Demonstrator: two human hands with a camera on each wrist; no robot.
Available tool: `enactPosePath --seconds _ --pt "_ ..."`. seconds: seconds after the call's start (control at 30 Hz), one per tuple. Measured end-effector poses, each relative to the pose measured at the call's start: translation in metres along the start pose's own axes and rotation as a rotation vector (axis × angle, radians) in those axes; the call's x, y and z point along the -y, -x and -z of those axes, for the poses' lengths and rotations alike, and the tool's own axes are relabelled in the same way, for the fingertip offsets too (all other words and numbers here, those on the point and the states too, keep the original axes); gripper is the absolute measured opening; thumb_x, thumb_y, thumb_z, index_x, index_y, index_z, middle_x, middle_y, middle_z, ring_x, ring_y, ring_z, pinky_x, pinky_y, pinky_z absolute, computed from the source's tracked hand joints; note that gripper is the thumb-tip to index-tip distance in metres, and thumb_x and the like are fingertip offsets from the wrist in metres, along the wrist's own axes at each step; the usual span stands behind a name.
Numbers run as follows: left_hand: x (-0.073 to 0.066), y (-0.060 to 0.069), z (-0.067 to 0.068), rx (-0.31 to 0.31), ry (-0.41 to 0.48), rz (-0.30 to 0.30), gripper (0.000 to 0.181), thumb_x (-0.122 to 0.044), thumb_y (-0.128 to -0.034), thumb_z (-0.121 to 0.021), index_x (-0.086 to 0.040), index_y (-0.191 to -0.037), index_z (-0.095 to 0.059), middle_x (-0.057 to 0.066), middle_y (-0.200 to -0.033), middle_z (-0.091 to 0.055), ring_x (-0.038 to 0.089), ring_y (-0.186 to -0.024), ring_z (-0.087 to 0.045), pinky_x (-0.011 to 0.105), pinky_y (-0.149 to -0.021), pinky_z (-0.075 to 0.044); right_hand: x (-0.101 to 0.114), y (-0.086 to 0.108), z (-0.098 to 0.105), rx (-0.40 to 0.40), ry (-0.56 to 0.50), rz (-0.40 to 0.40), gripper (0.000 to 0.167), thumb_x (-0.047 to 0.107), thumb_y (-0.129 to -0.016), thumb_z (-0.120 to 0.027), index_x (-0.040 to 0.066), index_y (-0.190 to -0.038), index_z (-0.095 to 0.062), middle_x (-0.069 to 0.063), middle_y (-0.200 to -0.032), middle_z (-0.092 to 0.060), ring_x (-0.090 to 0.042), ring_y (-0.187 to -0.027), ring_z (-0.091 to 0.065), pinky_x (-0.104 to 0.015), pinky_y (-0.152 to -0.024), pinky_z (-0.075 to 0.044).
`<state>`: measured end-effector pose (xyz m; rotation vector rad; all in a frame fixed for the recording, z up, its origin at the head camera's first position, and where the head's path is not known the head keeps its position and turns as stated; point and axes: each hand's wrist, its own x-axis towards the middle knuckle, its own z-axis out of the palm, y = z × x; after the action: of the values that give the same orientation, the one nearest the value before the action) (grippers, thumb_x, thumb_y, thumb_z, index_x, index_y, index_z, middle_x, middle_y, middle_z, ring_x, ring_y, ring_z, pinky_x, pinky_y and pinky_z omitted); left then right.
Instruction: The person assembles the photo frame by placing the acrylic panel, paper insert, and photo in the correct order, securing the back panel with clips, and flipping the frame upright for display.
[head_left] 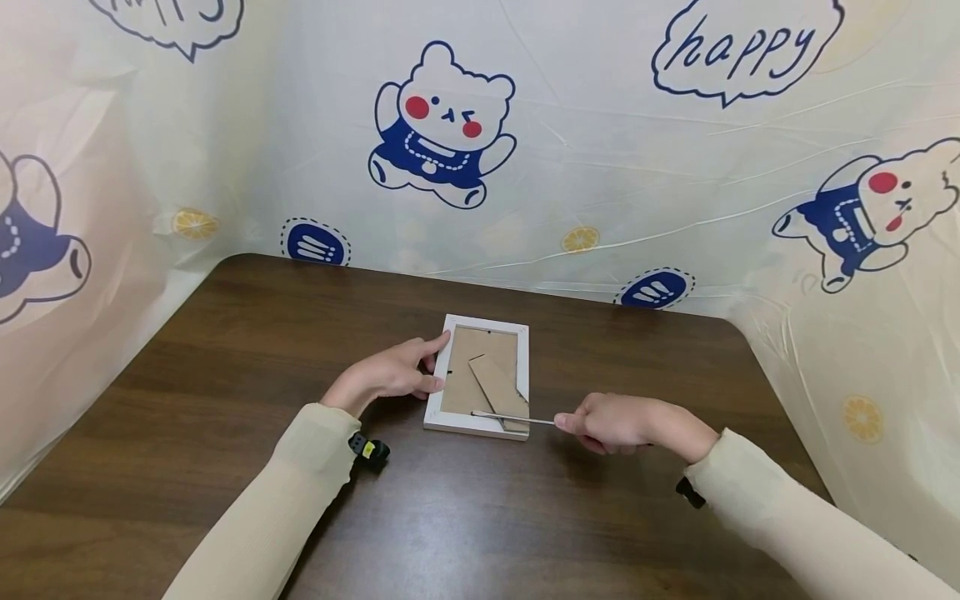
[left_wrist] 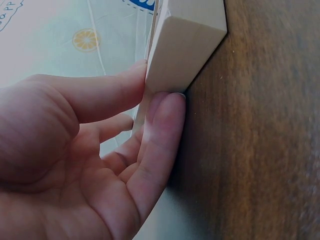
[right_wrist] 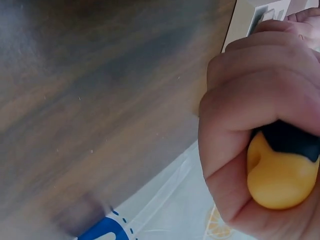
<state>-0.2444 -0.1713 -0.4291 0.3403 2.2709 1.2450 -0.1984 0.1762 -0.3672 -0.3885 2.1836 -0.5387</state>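
You had the picture frame [head_left: 450,422] lying back side up on the desk [head_left: 450,517], between your two hands and a little nearer the far edge than the near one. Your left hand [head_left: 390,371] gripped the frame's left side, thumb and fingers clamped on the pale edge, which rested on the wood. Your right hand [head_left: 618,421], off to the frame's right, was wrapped firmly round a screwdriver [head_left: 517,418], and the rounded yellow end of its handle [right_wrist: 282,182] poked out of your fist, with black beside the yellow. The thin metal shaft ran leftward across the frame's lower part, over the foot of the stand [head_left: 501,387], with its tip at the bottom border; you could not tell whether the tip pressed on anything. The stand lay slanted across the brown backing board [head_left: 461,392], its lower end towards the bottom right corner, and small dark tabs showed at the board's top and left edges. You wore pale sleeves [head_left: 285,492], with a small black device at each wrist. Behind the desk hung a sheet [head_left: 585,158] printed with bears and orange slices.
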Motion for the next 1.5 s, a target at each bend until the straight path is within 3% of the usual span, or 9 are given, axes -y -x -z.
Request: enactPosePath --seconds 0.6,0.9,1.2,1.5 --pt "0.001 -0.001 0.000 -0.001 -0.018 0.011 0.089 0.000 -0.1005 -0.070 -0.009 -0.170 -0.015 0.020 -0.121 -0.040 0.027 -0.102 -0.050 0.033 -0.085 -0.061 0.011 -0.006 0.030 0.191 -0.062 -0.200 0.063 0.061 -0.108 -0.048 0.014 -0.066 -0.051 0.004 -0.055 -0.033 -0.010 -0.045 -0.023 -0.025 -0.044 -0.017" --pt "0.000 -0.001 0.000 0.002 -0.014 0.007 0.089 0.001 -0.1002 -0.070 -0.008 -0.170 -0.015 0.020 -0.119 -0.040 0.028 -0.102 -0.050 0.034 -0.086 -0.062 0.011 -0.011 0.040 0.301 -0.060 -0.216 0.062 0.061 -0.108 -0.046 0.015 -0.068 -0.053 0.005 -0.055 -0.031 -0.010 -0.045 -0.023 -0.026 -0.045 -0.018" --pt "-0.003 -0.002 0.003 0.008 -0.019 0.005 0.089 0.000 -0.1006 -0.070 -0.008 -0.170 -0.014 0.019 -0.117 -0.042 0.027 -0.101 -0.051 0.035 -0.088 -0.062 0.007 -0.012 0.040 0.296 -0.071 -0.204 0.062 0.061 -0.108 -0.045 0.014 -0.069 -0.054 0.004 -0.055 -0.033 -0.010 -0.046 -0.025 -0.026 -0.045 -0.019" --pt "-0.001 -0.001 0.001 0.018 0.004 -0.006 0.089 0.002 -0.1005 -0.069 -0.007 -0.170 -0.013 0.017 -0.109 -0.049 0.024 -0.092 -0.057 0.037 -0.087 -0.062 0.004 -0.006 0.025 0.174 -0.067 -0.138 0.065 0.058 -0.110 -0.045 0.010 -0.067 -0.055 0.002 -0.055 -0.036 -0.010 -0.043 -0.027 -0.025 -0.042 -0.025"
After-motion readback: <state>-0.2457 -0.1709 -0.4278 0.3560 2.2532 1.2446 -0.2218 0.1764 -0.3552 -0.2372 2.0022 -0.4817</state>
